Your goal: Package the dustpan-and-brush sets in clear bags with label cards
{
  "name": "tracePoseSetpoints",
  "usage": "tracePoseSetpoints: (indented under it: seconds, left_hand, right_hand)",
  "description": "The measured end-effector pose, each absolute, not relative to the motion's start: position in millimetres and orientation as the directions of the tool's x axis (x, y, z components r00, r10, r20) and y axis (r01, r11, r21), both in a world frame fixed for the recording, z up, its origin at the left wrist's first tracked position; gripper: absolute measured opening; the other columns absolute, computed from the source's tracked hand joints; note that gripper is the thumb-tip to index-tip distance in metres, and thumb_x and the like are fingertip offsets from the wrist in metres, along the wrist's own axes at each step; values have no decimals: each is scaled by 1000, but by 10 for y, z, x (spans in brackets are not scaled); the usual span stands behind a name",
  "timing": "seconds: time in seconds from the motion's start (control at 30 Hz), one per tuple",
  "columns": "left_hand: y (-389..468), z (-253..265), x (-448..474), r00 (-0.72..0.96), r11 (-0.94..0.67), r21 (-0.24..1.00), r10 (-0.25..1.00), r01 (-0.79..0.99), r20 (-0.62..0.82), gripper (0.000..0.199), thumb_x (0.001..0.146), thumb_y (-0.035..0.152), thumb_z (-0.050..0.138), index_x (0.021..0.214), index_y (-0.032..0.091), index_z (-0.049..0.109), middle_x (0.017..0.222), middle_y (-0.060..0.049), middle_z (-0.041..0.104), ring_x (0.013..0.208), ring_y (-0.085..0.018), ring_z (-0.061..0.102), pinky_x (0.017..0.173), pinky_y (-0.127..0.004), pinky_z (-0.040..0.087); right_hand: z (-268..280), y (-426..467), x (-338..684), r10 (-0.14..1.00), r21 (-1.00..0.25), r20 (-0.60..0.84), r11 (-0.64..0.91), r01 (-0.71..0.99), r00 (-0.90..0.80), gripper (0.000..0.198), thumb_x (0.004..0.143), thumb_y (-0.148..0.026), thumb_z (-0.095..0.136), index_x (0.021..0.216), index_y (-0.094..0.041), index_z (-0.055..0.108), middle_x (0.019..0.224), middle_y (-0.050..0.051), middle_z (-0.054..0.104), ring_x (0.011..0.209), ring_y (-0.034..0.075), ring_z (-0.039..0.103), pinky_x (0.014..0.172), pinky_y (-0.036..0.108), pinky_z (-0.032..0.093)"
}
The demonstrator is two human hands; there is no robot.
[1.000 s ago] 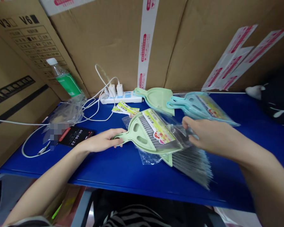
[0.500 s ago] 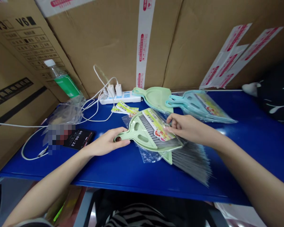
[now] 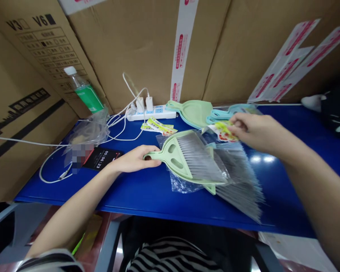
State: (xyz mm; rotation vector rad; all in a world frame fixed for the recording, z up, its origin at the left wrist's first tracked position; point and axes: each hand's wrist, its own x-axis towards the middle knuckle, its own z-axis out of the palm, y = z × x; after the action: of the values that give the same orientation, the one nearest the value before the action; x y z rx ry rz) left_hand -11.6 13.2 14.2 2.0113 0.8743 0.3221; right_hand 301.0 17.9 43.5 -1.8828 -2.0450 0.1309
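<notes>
My left hand [image 3: 136, 158] is closed round the handle end of a pale green brush and dustpan set [image 3: 172, 155], whose grey bristles fan out to the right under clear plastic. A yellow printed label card [image 3: 222, 132] is pinched in my right hand [image 3: 251, 130], lifted off to the upper right of the set. Beneath the set lie other brushes with grey bristles [image 3: 240, 189], partly covered. A crumpled clear plastic bag [image 3: 183, 185] shows along the set's lower edge.
Behind are stacked green and blue dustpans [image 3: 197, 111] and a blue packaged set [image 3: 229, 111]. Several label cards [image 3: 158, 126] lie before a power strip [image 3: 158, 113] with white cables. Left are a bottle [image 3: 87, 96], plastic bags [image 3: 90, 128] and a phone [image 3: 102, 158]. Cardboard boxes [image 3: 141, 41] wall the blue table.
My right hand has pulled the label card off the green set and moved it up and right, leaving the bristles uncovered. My left hand stays on the handle. The view has shifted slightly.
</notes>
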Motion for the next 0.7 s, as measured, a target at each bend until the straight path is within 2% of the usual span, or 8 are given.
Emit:
tracePoseSetpoints:
  seconds: [0.07,0.13,0.2,0.27,0.37,0.5,0.57,0.7]
  left_hand:
    - [107,154,-128,713,-438,742,697,507,-75,22,86,34,54,94,15,62,82,-1,59,70,-13,51,64,-25,41]
    - [69,157,-127,703,-526,648,711,551,-20,17,85,29,54,91,15,62,84,-2,59,72,-15,54,66,-26,43]
    - [30,151,-118,696,-588,559,718,585,27,15,84,28,55,91,16,62,87,-3,60,78,-17,57,70,-29,45]
    - [2,141,-109,687,-610,506,725,610,45,18,84,32,59,92,16,60,87,-4,61,79,-19,58,72,-30,46]
    - [-13,126,-97,667,-590,491,745,641,25,23,86,38,62,93,17,58,85,-3,60,75,-18,58,67,-29,45]
    - [-12,124,-89,660,-574,495,752,652,2,22,88,37,61,94,16,58,85,-2,59,72,-17,57,64,-27,44]
    - [-12,130,-90,661,-576,494,750,651,4,21,89,36,60,94,16,58,85,-2,59,73,-17,56,64,-27,44]
    - [4,152,-115,678,-607,476,735,636,32,20,92,36,56,93,17,59,86,-2,59,77,-18,56,69,-28,44]
  right_hand:
    - [547,230,2953,952,-239,293,155,959,-81,9,75,-18,50,70,-23,55,61,6,60,68,23,55,62,34,39]
    - [643,319,2830,924,-206,337,259,944,-180,20,78,-18,46,81,-20,66,73,9,66,78,24,56,67,36,41]
    - [695,447,2662,904,-222,354,328,918,-238,30,81,-19,42,89,-18,71,81,10,69,82,24,58,71,37,42]
    - [685,605,2481,905,-279,318,376,884,-284,34,83,-20,42,96,-18,73,85,8,70,77,21,59,69,35,43]
    - [569,858,2239,901,-345,308,405,846,-306,35,84,-18,44,103,-20,74,81,5,70,69,18,59,67,33,43]
    - [369,1080,2008,924,-344,189,379,859,-332,27,82,-15,52,97,-16,74,66,3,67,60,18,60,65,32,46]
    - [323,1100,1952,915,-338,192,402,851,-356,22,80,-13,56,94,-15,73,71,4,69,64,19,63,67,32,48]
    - [380,935,2037,882,-303,283,454,838,-376,20,79,-13,57,94,-15,70,99,13,70,92,25,64,80,37,48]
